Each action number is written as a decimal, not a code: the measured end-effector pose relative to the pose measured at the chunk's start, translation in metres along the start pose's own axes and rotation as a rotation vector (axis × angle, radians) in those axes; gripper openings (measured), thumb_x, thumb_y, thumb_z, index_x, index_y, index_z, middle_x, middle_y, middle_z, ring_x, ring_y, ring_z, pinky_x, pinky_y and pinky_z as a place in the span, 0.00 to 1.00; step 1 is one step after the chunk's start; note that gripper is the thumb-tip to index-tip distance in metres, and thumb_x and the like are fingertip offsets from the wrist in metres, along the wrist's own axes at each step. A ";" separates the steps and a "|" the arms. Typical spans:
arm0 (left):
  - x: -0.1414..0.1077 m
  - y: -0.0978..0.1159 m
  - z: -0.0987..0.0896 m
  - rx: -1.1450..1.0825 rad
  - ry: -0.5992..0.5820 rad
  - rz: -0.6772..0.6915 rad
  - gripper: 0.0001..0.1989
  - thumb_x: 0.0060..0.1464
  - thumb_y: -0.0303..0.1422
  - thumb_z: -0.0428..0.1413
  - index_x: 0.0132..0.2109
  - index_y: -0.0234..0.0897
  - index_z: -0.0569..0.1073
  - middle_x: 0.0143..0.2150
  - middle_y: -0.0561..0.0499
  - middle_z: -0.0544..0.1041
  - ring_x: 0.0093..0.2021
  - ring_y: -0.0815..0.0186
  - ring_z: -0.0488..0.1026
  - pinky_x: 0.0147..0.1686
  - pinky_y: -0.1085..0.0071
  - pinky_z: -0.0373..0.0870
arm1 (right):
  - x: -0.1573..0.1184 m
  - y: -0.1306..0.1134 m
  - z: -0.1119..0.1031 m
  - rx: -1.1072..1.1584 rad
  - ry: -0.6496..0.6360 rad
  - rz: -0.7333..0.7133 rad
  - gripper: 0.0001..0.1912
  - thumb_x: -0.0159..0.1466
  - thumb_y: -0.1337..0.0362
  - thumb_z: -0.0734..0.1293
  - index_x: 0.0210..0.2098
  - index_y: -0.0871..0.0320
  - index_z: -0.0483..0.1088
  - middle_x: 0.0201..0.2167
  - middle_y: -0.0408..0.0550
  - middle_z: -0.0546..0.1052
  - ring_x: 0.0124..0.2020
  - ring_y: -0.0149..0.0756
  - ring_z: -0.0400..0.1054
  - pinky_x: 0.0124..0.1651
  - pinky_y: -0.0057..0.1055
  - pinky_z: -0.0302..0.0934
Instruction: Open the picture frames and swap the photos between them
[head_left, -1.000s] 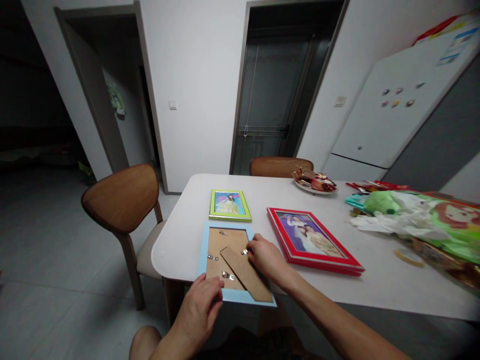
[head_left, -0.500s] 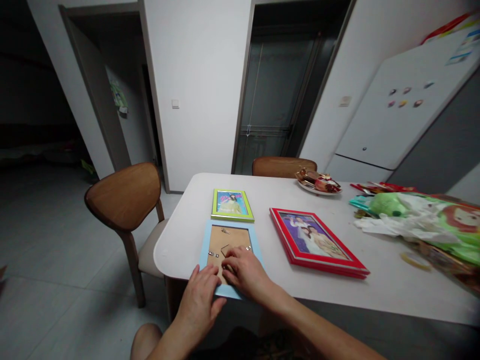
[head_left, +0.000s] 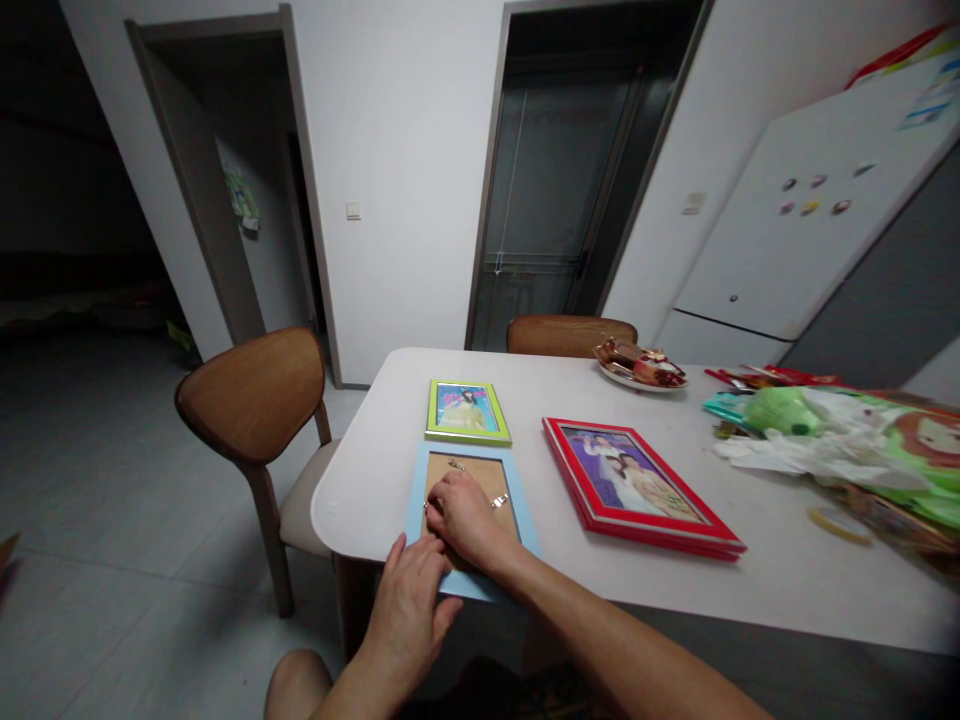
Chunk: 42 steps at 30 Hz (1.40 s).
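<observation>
A light blue frame (head_left: 523, 500) lies back side up at the table's near edge, its brown backing board (head_left: 480, 466) carrying small metal clips. My left hand (head_left: 411, 600) rests on the frame's near left corner with its fingers stretched out and thumb apart. Over the left part of the backing, my right hand (head_left: 461, 515) has its fingers bent together at a metal clip by the left edge; what is between the fingertips is hidden. One metal clip (head_left: 500, 501) shows at the right edge and another (head_left: 456, 464) at the far edge.
Just beyond lies a green frame (head_left: 469, 412) with a picture. Stacked red frames (head_left: 637, 485) are to the right. Farther right are a plate (head_left: 641, 378) of items, a green and white plastic heap (head_left: 817, 420) and a tape roll (head_left: 840, 526). A wooden chair (head_left: 259, 395) stands left.
My right hand has moved left and a little away from me across the backing, to the clip at the left edge. My left hand has stayed on the frame's corner.
</observation>
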<state>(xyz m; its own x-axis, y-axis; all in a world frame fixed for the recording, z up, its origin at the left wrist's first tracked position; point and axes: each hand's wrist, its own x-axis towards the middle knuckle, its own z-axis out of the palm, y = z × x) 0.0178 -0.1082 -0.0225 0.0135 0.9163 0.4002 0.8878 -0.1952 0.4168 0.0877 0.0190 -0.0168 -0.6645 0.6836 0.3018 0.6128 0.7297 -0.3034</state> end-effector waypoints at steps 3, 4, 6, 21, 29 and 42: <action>0.001 0.001 0.000 -0.005 0.009 -0.009 0.12 0.41 0.21 0.53 0.36 0.37 0.66 0.43 0.46 0.71 0.48 0.59 0.65 0.50 0.50 0.54 | 0.002 -0.002 0.005 -0.011 0.006 0.038 0.08 0.52 0.69 0.60 0.24 0.62 0.71 0.25 0.50 0.70 0.30 0.33 0.61 0.34 0.27 0.52; 0.001 0.002 0.001 -0.008 0.011 -0.009 0.12 0.41 0.21 0.53 0.36 0.37 0.65 0.43 0.46 0.71 0.48 0.59 0.65 0.50 0.50 0.54 | 0.003 -0.002 0.006 -0.008 0.010 0.043 0.09 0.52 0.70 0.59 0.25 0.63 0.71 0.26 0.50 0.70 0.30 0.33 0.61 0.34 0.27 0.52; 0.000 0.003 0.001 -0.013 0.015 -0.007 0.13 0.41 0.20 0.53 0.36 0.37 0.65 0.44 0.45 0.71 0.48 0.59 0.65 0.50 0.49 0.54 | 0.005 0.000 0.004 0.002 0.016 0.046 0.09 0.52 0.70 0.59 0.25 0.62 0.71 0.27 0.50 0.71 0.31 0.32 0.62 0.35 0.26 0.52; 0.008 0.007 0.010 -0.067 0.004 -0.016 0.14 0.39 0.21 0.54 0.36 0.37 0.65 0.44 0.46 0.71 0.47 0.59 0.65 0.50 0.50 0.53 | 0.015 0.040 -0.023 0.048 0.056 0.199 0.17 0.57 0.62 0.56 0.42 0.63 0.67 0.38 0.53 0.70 0.39 0.35 0.63 0.43 0.28 0.52; 0.008 0.006 0.013 -0.072 0.013 -0.013 0.13 0.40 0.21 0.53 0.36 0.38 0.65 0.46 0.45 0.70 0.49 0.58 0.64 0.51 0.48 0.51 | -0.054 0.046 -0.054 0.007 -0.075 0.172 0.21 0.52 0.56 0.62 0.42 0.59 0.68 0.37 0.52 0.69 0.41 0.39 0.60 0.42 0.31 0.52; 0.021 0.000 0.011 -0.451 0.170 -0.205 0.21 0.47 0.27 0.49 0.51 0.33 0.57 0.56 0.38 0.58 0.56 0.58 0.56 0.52 0.55 0.55 | -0.051 0.036 -0.070 0.170 0.011 0.191 0.18 0.48 0.63 0.62 0.40 0.58 0.68 0.35 0.49 0.67 0.36 0.35 0.63 0.39 0.28 0.56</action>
<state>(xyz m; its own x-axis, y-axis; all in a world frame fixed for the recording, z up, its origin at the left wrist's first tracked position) 0.0228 -0.0854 -0.0228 -0.2479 0.8893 0.3843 0.5779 -0.1827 0.7954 0.1734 0.0117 0.0206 -0.5379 0.8099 0.2340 0.6455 0.5743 -0.5035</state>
